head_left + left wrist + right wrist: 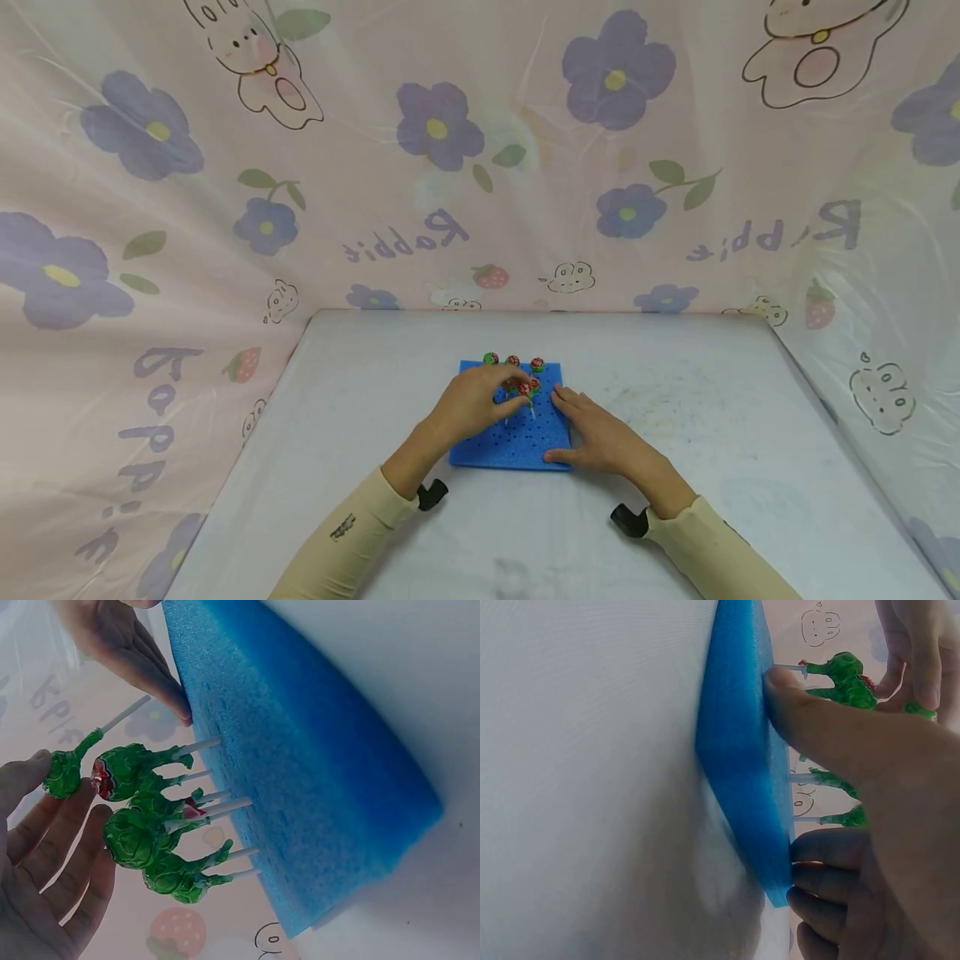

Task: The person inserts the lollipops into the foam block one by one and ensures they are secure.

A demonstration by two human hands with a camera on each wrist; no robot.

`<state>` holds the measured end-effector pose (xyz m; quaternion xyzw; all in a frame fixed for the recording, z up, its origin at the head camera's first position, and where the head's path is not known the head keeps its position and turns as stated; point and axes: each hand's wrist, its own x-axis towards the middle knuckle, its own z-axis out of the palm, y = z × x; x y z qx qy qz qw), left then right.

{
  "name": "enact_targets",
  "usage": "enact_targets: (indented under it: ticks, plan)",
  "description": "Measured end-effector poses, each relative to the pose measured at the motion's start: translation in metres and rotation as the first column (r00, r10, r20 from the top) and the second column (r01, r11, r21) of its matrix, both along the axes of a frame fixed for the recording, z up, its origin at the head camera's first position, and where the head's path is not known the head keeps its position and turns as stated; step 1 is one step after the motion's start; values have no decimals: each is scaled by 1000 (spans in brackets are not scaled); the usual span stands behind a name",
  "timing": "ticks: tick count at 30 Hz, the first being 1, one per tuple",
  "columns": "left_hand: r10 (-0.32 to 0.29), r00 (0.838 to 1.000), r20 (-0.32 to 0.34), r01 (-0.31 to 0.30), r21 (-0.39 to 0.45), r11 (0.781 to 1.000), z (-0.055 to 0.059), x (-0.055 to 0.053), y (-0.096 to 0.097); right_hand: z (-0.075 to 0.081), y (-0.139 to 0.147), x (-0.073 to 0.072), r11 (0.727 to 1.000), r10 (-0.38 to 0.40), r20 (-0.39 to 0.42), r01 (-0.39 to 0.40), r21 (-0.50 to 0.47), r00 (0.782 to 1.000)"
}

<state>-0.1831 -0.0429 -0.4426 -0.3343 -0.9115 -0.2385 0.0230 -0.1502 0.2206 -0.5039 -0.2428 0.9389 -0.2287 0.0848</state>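
Observation:
My left hand (pixel 471 402) pinches a lollipop in a green wrapper (pixel 64 771) between thumb and fingers. Its white stick points toward the blue foam block (pixel 498 454) and stands clear of it in the left wrist view. Several other lollipops (pixel 133 838) with green and red wrappers stand upright by their sticks in the block's holes, close by my left fingers. My right hand (pixel 606 435) rests along the block's right side, thumb (pixel 802 709) and fingertips touching the foam near its edge. Part of the lollipop group is hidden behind my left hand in the head view.
The block lies on a white table (pixel 697 400), its top dotted with small holes. Lollipops (pixel 513 361) line its far edge. A pink printed curtain (pixel 517 208) hangs behind and at both sides. Black wrist mounts (pixel 630 521) stick out from the sleeves.

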Motion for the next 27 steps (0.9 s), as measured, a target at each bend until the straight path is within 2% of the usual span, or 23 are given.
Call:
enact_targets:
  ticks: [10, 27]
  plan:
    - [-1, 1000, -3, 1, -27, 1000, -4, 2, 3, -3, 1, -1, 1000, -8, 20, 8, -2, 1000]
    - [7, 1000, 0, -7, -99, 995, -10, 1, 6, -3, 2, 0, 1000, -5, 5, 5, -2, 1000]
